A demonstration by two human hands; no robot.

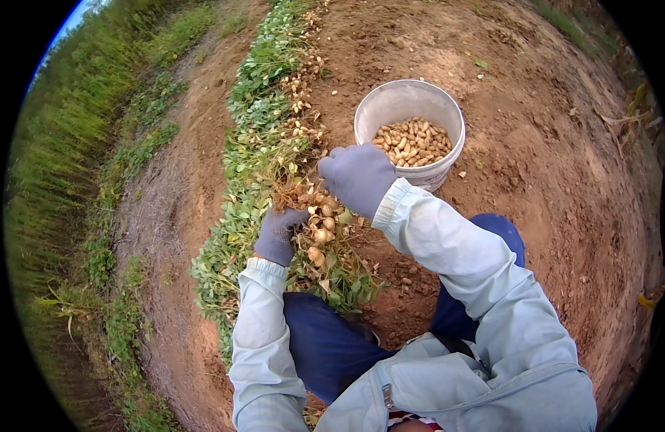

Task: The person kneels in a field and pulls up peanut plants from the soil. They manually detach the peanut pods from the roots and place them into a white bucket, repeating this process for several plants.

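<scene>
- The left hand (278,234) grips a peanut plant (314,216); the right hand (357,176) closes over its pods.
- The white bucket (409,129) at one o'clock looks part full (bottom covered).
- The row of plants (264,108) towards twelve o'clock appears unpicked.

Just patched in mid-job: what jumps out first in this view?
The white bucket partly filled with pale peanuts stands out on the bare red-brown soil, upper centre. Just below it, the gloved left hand grips an uprooted peanut plant while the gloved right hand closes on its pods. A long row of pulled green plants runs away toward the top.
</scene>
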